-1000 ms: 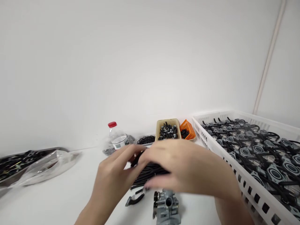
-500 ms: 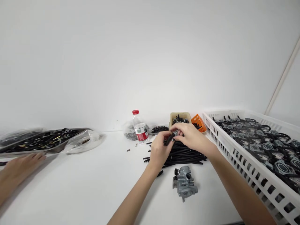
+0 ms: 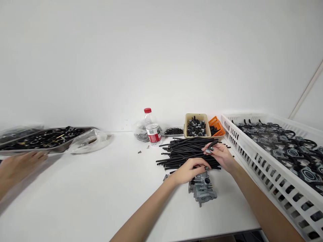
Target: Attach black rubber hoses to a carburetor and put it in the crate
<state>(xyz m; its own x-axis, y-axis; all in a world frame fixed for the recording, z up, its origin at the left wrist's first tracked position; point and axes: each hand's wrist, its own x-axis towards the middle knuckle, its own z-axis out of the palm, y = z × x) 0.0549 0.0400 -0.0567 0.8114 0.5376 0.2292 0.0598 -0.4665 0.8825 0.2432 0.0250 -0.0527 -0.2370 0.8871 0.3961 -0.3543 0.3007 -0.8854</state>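
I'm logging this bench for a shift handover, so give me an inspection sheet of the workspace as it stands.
Surface: white table.
Job's things: grey carburetor; pile of black hoses.
Clutter: bottle, beige bin, orange basket, metal tray, plastic bag.
Grips: left hand on the carburetor; right hand pinching a short hose piece.
Cables: nothing seen.
Surroundings: white crate of assembled parts; another person's hand.

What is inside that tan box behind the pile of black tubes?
The tan box holds a heap of small black and silvery parts, likely clips. Its front wall hides the lower layers, so how deep the heap goes cannot be seen.
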